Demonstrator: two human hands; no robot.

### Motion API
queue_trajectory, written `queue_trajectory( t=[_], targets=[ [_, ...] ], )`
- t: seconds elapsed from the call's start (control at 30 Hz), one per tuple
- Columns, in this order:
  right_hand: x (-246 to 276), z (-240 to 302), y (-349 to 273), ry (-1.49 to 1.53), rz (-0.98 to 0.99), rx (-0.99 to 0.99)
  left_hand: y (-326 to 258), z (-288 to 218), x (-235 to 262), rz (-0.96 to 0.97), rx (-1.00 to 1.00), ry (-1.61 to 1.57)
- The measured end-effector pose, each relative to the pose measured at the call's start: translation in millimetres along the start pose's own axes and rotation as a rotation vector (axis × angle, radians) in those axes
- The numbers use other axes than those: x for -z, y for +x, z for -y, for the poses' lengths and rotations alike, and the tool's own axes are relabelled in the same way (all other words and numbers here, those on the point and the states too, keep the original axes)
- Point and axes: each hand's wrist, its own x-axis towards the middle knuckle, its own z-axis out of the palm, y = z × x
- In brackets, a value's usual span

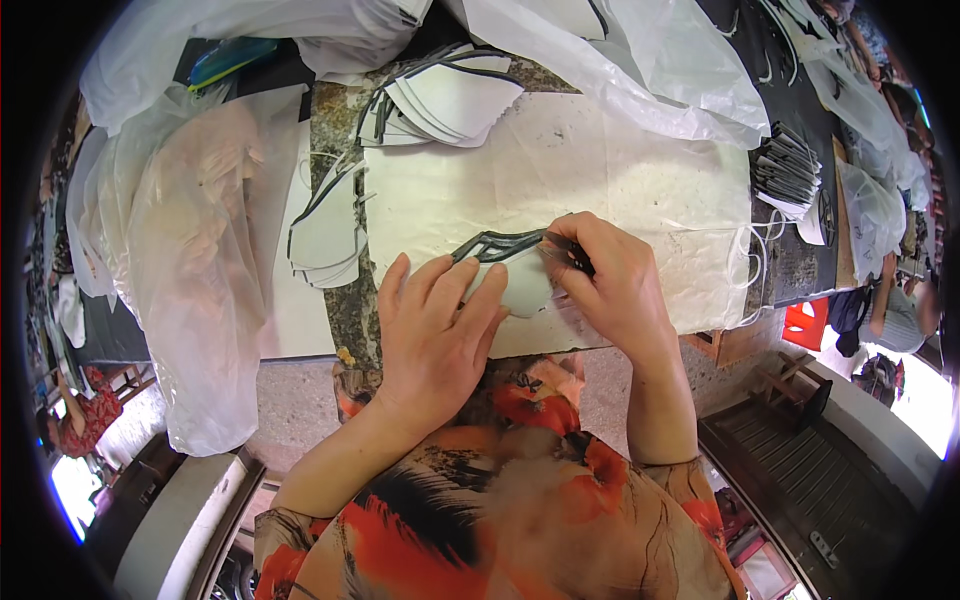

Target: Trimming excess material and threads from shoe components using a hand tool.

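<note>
A white curved piece (527, 290) with black edging (497, 245) along its far side lies on a pale sheet (620, 180) in front of me. My left hand (430, 325) rests over its left part, fingers stretched and spread, the fingertips touching it near the edging. At the right end of the edging, my right hand (612, 275) is closed in a pinch on the black-edged piece. Something dark shows between those fingers, and the exact grip is partly hidden. Whether several layers lie together under my hands, I cannot tell.
Fanned white pieces with black edges (440, 100) lie at the far left of the sheet, with more (330, 235) below. A dark bundle (788, 170) and white cords (758, 255) are at the right. Clear plastic bags (190, 260) cover the left and back.
</note>
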Motion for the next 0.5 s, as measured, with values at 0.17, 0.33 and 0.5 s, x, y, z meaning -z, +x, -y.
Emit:
queue_trajectory(
  t=[0.17,0.33,0.5],
  targets=[
    [0,3,1,0.062,0.020,-0.161,4,-4,4,0.052,0.017,0.020],
    [6,6,7,0.081,0.046,-0.203,9,-6,7,0.094,0.019,0.040],
    [14,5,12,0.129,0.090,-0.269,15,-9,12,0.155,0.003,0.088]
  ],
)
